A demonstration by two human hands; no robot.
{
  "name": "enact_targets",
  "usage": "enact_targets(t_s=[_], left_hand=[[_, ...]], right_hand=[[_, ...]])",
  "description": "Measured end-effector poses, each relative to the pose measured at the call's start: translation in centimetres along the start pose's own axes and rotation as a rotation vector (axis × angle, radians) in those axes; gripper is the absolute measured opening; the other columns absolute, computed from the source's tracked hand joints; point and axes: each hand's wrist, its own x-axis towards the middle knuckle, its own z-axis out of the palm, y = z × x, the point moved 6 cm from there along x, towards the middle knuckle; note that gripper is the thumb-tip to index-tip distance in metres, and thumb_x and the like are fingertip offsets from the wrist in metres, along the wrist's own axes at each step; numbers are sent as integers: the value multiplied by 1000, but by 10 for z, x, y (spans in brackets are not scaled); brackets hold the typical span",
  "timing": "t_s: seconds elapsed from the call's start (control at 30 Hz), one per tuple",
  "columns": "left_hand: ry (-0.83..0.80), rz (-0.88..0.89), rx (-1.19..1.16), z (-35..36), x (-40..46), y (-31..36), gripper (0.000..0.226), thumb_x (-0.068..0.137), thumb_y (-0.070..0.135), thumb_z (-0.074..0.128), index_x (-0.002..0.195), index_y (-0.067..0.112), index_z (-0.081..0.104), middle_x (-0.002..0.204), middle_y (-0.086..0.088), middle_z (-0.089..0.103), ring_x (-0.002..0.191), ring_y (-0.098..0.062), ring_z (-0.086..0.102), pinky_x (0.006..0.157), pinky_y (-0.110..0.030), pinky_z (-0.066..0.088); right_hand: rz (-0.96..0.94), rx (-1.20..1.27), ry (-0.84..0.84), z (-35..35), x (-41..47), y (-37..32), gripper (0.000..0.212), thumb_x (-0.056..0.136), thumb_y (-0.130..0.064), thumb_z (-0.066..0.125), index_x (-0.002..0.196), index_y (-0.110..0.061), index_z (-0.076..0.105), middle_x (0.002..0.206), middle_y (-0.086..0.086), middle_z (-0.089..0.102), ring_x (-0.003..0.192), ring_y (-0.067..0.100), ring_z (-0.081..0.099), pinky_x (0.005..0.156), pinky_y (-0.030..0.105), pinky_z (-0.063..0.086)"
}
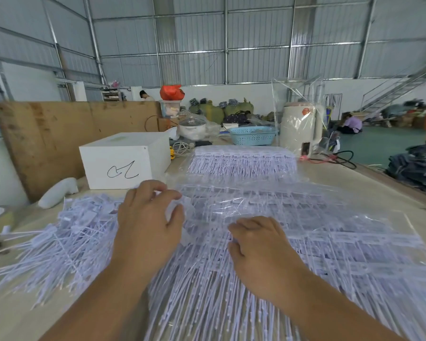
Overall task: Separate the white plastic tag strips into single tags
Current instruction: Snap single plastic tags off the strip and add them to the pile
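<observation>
A wide sheet of joined white plastic tag strips (305, 232) covers the table in front of me, its long thin tails pointing toward me. My left hand (148, 225) is over the sheet's left edge, with fingers and thumb curled round a few tag heads. My right hand (258, 244) rests on the strips just to the right, its fingers bent down onto them. A loose heap of single tags (59, 237) lies to the left of my left hand. A second stack of joined strips (244, 161) sits farther back on the table.
A white box (123, 163) with a scribble stands at the back left, with a white bottle-like object (57, 193) lying beside it. Behind are a blue basket (252, 136), a cream appliance (300, 126) in a plastic bag, a pot and cables. A plywood board leans at the left.
</observation>
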Motion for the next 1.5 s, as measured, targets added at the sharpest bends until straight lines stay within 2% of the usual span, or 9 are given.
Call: enact_targets(t_s=[0.17,0.33,0.63,0.9,1.1,1.23,1.3,1.4,1.5], left_hand=[[-376,217,-258,17,-19,50,17,84,34,61,99,30,70,91,20,53,94,1,47,82,-6,31],[-454,180,-156,31,-20,34,26,76,2,65,91,23,69,94,10,54,97,-8,44,83,-13,33],[-323,190,69,35,-17,28,37,75,-2,65,103,21,73,106,1,59,98,-27,52,85,-43,45],[-327,164,215,42,-13,13,53,83,4,59,132,24,60,121,-2,54,108,-26,47,93,-39,40],[-178,-251,-673,22,-10,16,23,92,6,55,93,23,70,93,11,66,92,-1,58,80,-17,41],[-284,-490,-1193,19,-10,27,40,75,44,59,80,6,68,62,-8,59,60,-22,47,56,-28,35],[-409,-476,-1251,18,-13,37,52,80,55,55,81,3,65,55,-11,55,52,-21,41,48,-25,32],[-471,-396,-1078,15,-14,44,28,68,42,77,73,16,68,51,-4,53,47,-16,39,43,-21,30],[-461,-367,-1038,15,-15,43,16,67,36,66,63,21,65,51,-2,49,45,-14,35,42,-19,29]], right_hand=[[6,45,66,-6,6,0,41,96,-38,36,134,-27,48,128,-7,50,119,23,33,106,38,23],[43,79,132,-15,10,8,40,92,-36,46,132,-30,46,121,-7,47,115,20,30,99,35,24],[69,89,157,-37,7,10,37,86,-32,56,122,-24,52,119,-4,53,114,20,36,95,36,24],[-22,196,464,-83,-10,8,28,76,-26,57,102,-28,66,84,-17,47,87,11,36,75,29,17],[-153,229,317,-84,-18,1,10,76,-23,52,74,-16,59,73,-3,47,74,17,42,65,33,27],[-163,340,203,-75,-17,2,10,85,-17,55,76,-17,50,71,-2,46,61,14,44,58,38,40],[-175,313,183,-73,-16,1,8,87,-20,55,80,-20,52,76,-5,46,64,13,47,61,40,44],[-202,332,132,-70,-15,0,3,88,-22,55,86,-21,57,81,-7,48,68,10,50,65,38,46],[-210,539,14,-64,-15,1,18,85,-32,57,84,-14,61,71,-9,48,58,9,46,57,32,40]])
